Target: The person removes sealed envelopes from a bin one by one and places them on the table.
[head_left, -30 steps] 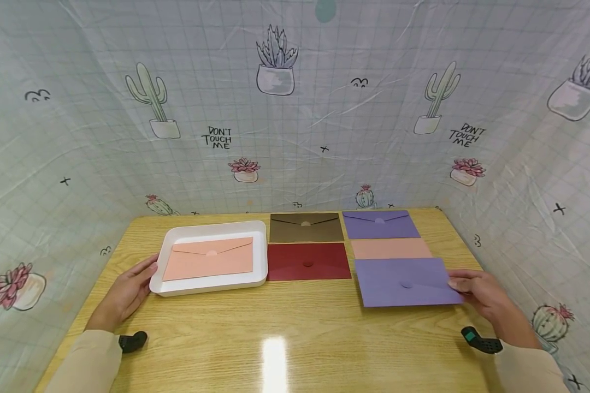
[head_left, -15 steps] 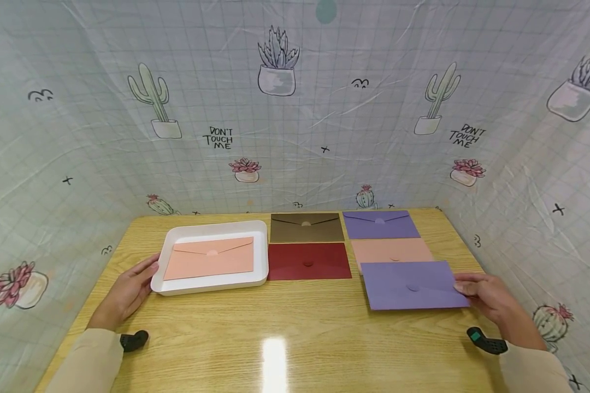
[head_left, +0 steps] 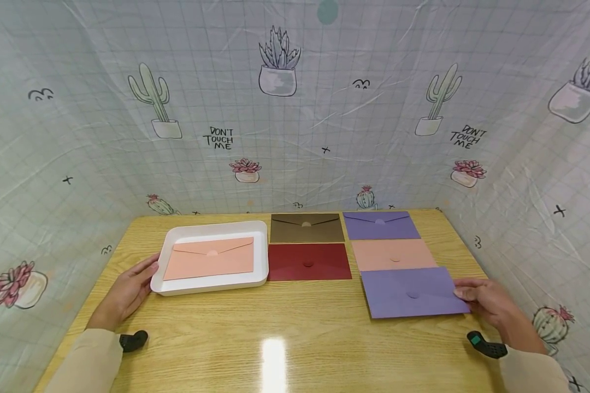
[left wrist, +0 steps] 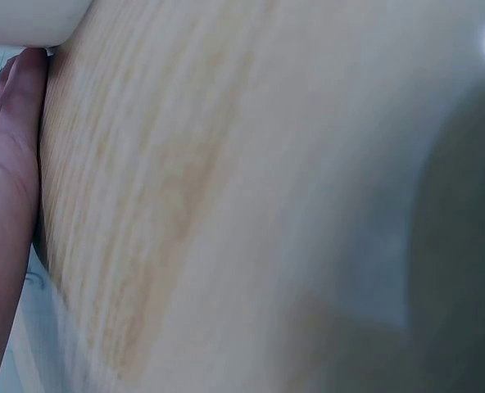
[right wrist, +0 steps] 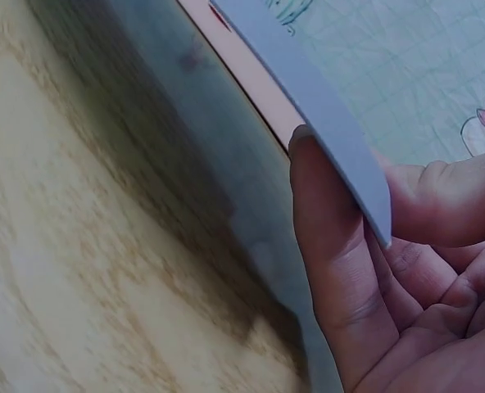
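My right hand (head_left: 489,302) pinches the right edge of a purple envelope (head_left: 413,303) between thumb and fingers. In the right wrist view, the thumb (right wrist: 328,237) lies on one face of the envelope (right wrist: 333,135), with fingers on the other. Behind it lies a peach envelope (head_left: 393,254), and farther back a second purple envelope. My left hand (head_left: 127,293) touches the left side of a white tray (head_left: 206,286) with its fingers extended. A peach envelope (head_left: 208,262) lies flap side up inside the tray. The left wrist view catches only part of that hand (left wrist: 9,155), below the tray's corner.
To the right of the tray a dark red envelope (head_left: 308,270) lies in front of a brown one (head_left: 307,232). All rest on a wooden table (head_left: 216,333). A cloth printed with cacti (head_left: 295,120) hangs around the back and sides.
My right hand has brought the purple envelope slightly right and toward me, lower in view. More of the peach envelope behind it shows. The left hand and tray have stayed put.
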Tool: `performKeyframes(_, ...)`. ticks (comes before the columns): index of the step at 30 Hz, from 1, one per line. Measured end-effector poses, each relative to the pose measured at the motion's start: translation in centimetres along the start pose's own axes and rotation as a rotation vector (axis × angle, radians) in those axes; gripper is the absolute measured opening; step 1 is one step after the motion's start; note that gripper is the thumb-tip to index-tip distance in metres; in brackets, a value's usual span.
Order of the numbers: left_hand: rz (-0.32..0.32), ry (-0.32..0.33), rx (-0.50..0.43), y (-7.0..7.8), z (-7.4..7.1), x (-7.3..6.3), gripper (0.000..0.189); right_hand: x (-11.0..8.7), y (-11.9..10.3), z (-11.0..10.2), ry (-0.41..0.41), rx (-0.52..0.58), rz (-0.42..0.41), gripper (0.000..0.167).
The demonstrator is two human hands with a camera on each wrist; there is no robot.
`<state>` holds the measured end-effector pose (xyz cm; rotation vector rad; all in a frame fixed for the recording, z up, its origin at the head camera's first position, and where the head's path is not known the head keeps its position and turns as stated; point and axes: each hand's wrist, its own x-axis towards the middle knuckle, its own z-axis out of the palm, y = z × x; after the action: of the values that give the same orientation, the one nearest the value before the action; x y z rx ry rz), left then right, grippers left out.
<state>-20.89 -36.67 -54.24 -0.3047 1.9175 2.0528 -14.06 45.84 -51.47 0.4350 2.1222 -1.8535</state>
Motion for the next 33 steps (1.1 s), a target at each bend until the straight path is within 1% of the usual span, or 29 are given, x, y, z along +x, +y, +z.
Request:
performKeyframes(11, 0.003, -0.005, 0.015, -0.12, 0.06, -0.02, 0.082, -0.12, 0.25, -0.28, 0.012, -0.068, 0.019, 0.04)
performKeyframes(17, 0.005, -0.003, -0.002, -0.04, 0.0, -0.18, 0.082, -0.07, 0.29, -0.38, 0.032, -0.121, 0.035, 0.039)
performKeyframes(24, 0.008, -0.011, -0.011, 0.02, -0.07, -0.26, 0.081, 0.06, 0.34, -0.35, 0.05, -0.143, 0.04, 0.035)
performKeyframes(26, 0.007, -0.012, -0.011, 0.05, -0.03, -0.24, 0.081, 0.04, 0.27, -0.21, 0.061, -0.153, 0.046, 0.032)
performKeyframes(31, -0.003, -0.003, -0.01, 0.08, 0.1, -0.19, 0.083, -0.16, -0.14, 0.24, 0.085, -0.172, 0.047, 0.016)
performKeyframes(33, -0.008, 0.004, -0.006, 0.09, 0.16, -0.18, 0.083, -0.21, -0.28, 0.44, 0.097, -0.175, 0.046, 0.014)
